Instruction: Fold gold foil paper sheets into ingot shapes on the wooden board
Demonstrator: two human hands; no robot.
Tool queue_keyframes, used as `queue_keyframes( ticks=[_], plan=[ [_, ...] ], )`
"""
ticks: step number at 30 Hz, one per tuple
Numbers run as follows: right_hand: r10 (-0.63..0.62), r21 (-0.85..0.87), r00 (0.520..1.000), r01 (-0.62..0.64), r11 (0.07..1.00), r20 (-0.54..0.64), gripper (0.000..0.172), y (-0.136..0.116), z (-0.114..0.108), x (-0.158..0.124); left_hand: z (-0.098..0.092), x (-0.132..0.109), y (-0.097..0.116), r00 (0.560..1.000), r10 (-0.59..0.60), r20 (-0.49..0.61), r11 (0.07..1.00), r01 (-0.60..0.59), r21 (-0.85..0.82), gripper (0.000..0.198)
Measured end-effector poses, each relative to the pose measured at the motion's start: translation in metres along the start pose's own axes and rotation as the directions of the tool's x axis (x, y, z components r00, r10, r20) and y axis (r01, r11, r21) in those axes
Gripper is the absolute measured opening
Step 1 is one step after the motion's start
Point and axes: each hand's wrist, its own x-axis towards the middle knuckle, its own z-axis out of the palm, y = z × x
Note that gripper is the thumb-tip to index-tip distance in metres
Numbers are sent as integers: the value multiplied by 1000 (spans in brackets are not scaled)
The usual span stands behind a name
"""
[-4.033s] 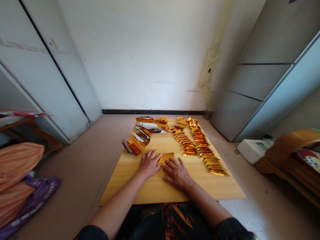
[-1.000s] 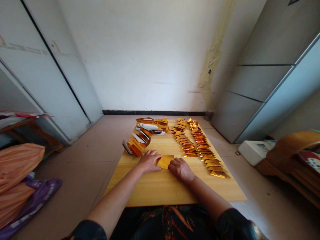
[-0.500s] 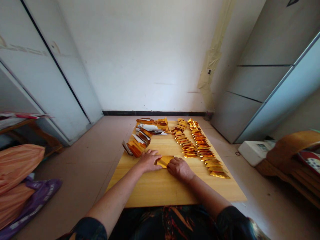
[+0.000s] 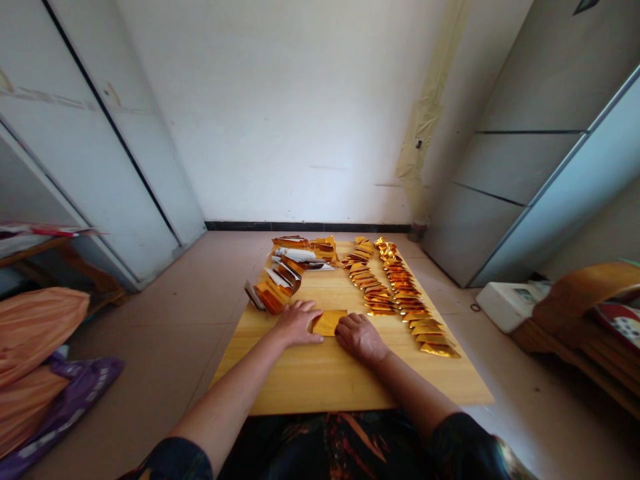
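Observation:
A small sheet of gold foil paper lies on the wooden table in front of me, its near and far edges showing between my hands. At its left end is my left hand, thumb and fingers spread apart, the paper's edge lying between them. My right hand has its fingers curled and pressed on the paper's right end, and they cover that end. Folded gold foil pieces stand overlapped in a row beyond my right hand, with a longer row farther right. Beyond my left hand is a fanned stack of gold foil sheets.
More gold and white sheets lie at the back left of the wooden table. A white wall rises behind it. Orange and purple bags are on the left; a white box and wooden furniture are on the right.
The gold paper now lies flatter and more of it shows between my hands. My right hand has shifted very slightly to the right; my left hand is nearly still.

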Motion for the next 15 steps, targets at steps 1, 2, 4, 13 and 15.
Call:
queue_keyframes(
  ticks=[1, 2, 4, 13, 15],
  plan=[
    [-4, 0, 1000, 4, 1000, 2, 18, 1, 1, 1, 0, 0, 0, 1000, -2, 1, 1000, 2, 0, 72],
    [-9, 2, 1000, 9, 1000, 4, 18, 2, 1, 1, 1, 1, 0, 1000, -3, 0, 1000, 3, -1, 72],
    [-20, 5, 1000, 20, 1000, 7, 19, 4, 3, 3, 1, 1, 0, 1000, -4, -5, 1000, 4, 0, 70],
    [-6, 54, 998, 9, 999, -62, 13, 0, 1, 0, -1, 0, 0, 999, 20, -38, 1000, -20, 2, 54],
    [26, 76, 997, -21, 997, -69, 12, 0, 2, 0, 0, -1, 0, 998, 24, -60, 1000, -24, -5, 49]
  ],
)
